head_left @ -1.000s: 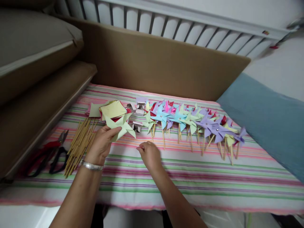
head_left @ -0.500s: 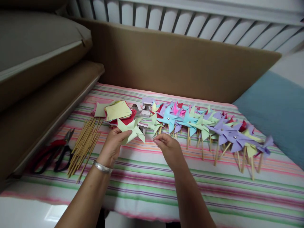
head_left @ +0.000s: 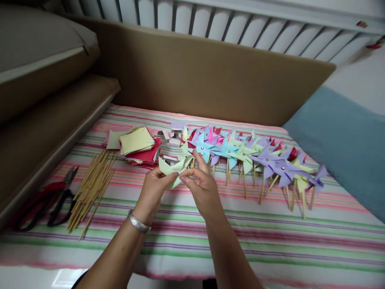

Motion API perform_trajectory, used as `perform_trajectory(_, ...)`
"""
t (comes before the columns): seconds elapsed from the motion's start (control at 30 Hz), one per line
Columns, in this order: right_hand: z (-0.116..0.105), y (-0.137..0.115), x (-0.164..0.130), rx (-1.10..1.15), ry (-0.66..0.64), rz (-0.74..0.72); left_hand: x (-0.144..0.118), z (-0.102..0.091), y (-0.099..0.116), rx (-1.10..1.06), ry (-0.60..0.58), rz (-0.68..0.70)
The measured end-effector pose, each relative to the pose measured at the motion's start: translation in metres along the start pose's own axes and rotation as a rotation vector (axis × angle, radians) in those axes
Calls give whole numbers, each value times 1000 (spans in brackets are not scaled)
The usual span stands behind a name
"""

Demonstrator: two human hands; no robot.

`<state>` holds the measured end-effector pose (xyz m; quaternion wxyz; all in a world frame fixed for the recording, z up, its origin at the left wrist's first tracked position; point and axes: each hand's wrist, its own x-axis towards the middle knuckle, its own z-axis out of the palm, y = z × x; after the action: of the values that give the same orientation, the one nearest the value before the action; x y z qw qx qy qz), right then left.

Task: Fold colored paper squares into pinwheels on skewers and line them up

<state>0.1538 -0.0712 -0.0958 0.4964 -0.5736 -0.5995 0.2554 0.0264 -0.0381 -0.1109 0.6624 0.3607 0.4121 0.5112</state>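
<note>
My left hand (head_left: 152,193) pinches a pale green paper pinwheel (head_left: 173,166) with folded blades, its thumb lying near the centre. At the pinwheel's middle, my right hand (head_left: 203,188) has its thumb and index finger pressed together; whatever they pinch is too small to make out. No stick shows on this pinwheel. Just beyond my hands stand several finished pinwheels on sticks, among them a light blue pinwheel (head_left: 202,147) and a purple pinwheel (head_left: 283,169). Small open boxes (head_left: 174,141) sit behind the held pinwheel.
Left of my hands lie stacked coloured paper squares (head_left: 136,141), a bundle of wooden sticks (head_left: 92,188) and black-handled scissors (head_left: 61,200). The striped cloth (head_left: 270,249) covers the surface. A brown panel (head_left: 210,76) rises at the back, with large cushions (head_left: 54,100) at the left.
My right hand has moved left to the pinwheel's centre, its fingers meeting there. My left hand has tilted the pinwheel. The whole view has shifted slightly.
</note>
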Motion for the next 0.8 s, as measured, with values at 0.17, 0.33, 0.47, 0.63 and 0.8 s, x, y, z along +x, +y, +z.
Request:
perform_trajectory(0.17, 5, 1, -1, -13, -12, 10, -1, -1, 3, -4, 10, 6)
perform_trajectory(0.33, 8, 4, 0, -41, -7, -7, -1, -5, 5, -3, -31, -4)
perform_trajectory(0.47, 9, 6, 0, -46, -14, -6, -1, -7, 6, 6, -47, -12)
perform_trajectory(0.63, 9, 6, 0, -57, -16, -18, -2, -7, 5, -3, -45, -12)
perform_trajectory(0.8, 7, 6, -1, -149, -5, -65, -1, -6, 5, -7, -38, -24)
